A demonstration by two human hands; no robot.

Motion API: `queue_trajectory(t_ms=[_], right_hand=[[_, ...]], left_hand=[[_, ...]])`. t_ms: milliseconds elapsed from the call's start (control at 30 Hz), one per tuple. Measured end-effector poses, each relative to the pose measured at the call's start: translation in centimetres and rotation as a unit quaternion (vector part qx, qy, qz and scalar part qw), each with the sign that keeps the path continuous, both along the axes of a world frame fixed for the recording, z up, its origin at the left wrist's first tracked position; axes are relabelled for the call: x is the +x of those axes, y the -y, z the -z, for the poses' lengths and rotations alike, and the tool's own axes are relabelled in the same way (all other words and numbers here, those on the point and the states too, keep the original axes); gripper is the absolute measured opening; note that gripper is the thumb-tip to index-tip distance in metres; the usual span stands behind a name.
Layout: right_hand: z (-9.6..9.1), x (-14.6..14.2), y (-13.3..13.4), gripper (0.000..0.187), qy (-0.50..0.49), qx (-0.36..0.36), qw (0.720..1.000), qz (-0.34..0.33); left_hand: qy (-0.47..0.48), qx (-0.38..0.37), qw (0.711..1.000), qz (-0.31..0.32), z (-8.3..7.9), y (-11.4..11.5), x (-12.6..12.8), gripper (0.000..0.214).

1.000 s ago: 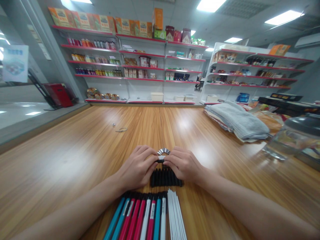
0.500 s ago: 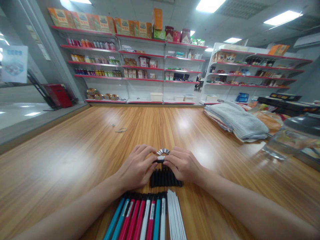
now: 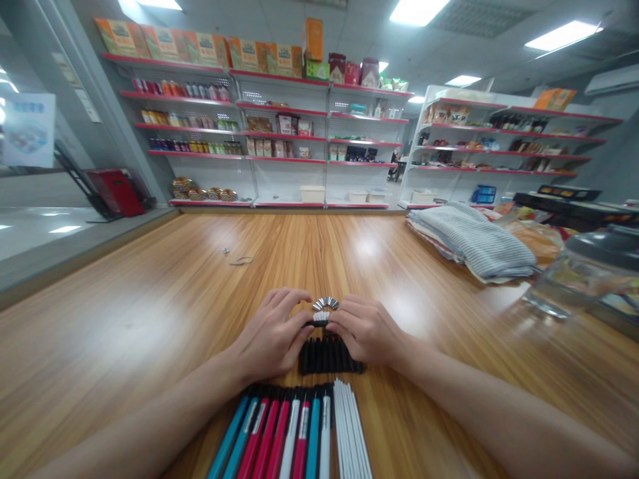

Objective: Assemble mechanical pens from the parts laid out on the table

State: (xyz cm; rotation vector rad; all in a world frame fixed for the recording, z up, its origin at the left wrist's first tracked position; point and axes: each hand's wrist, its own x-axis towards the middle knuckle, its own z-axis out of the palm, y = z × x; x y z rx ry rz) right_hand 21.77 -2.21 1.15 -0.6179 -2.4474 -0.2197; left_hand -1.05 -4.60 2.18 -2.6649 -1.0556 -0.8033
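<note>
Room: a small shop floor under ceiling lights, with white shelving point(image 3: 254, 133) edged in red along the far wall and a second shelf unit point(image 3: 499, 140) at the right, both stocked with boxes, bottles and packets.

Bench: a long wooden bench point(image 3: 150, 286) runs toward those shelves, and a person works at its near edge.

Bench right: a folded grey striped cloth point(image 3: 472, 243) lies near a glass jar point(image 3: 589, 273) with a dark lid.

Bench middle: a thin wire loop point(image 3: 242, 260) lies well beyond the hands.

Near rows: coloured pen barrels point(image 3: 269, 432) in teal, red and white lie side by side, with white tubes point(image 3: 352, 426) just to their right. Beyond them, a row of black pen parts point(image 3: 327, 354) lies just below the hands, long axes pointing toward the person.

Left hand: the left hand point(image 3: 269, 329) is curled, its fingertips closed on the left end of the crosswise piece.

Right hand: the right hand point(image 3: 364, 330) is close beside it, its fingers meeting the piece's right end.

Crosswise piece: a black pen part point(image 3: 313, 323) lies between the hands, long axis left to right, most of it nearer the left hand. A small white piece point(image 3: 321, 316) sits against it.

Clips: small silver clips point(image 3: 325, 304) fan out just beyond, apart from both hands.
</note>
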Motion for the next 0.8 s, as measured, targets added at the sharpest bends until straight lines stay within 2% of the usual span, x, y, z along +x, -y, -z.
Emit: queue_trajectory(t_ms=[167, 333, 800], right_hand=[[-0.1, 0.1, 0.0, 0.014, -0.005, 0.006, 1.0, 0.016], [-0.1, 0.1, 0.1, 0.014, -0.011, 0.003, 1.0, 0.024], [-0.1, 0.0, 0.1, 0.018, -0.024, 0.014, 0.999, 0.037]], left_hand=[[0.007, 0.017, 1.0, -0.004, 0.0, -0.2, 0.1, 0.012], [-0.015, -0.015, 1.0, -0.003, 0.7, -0.6, 0.1, 0.016], [-0.016, -0.005, 1.0, 0.002, 0.9, -0.5, 0.0, 0.02]])
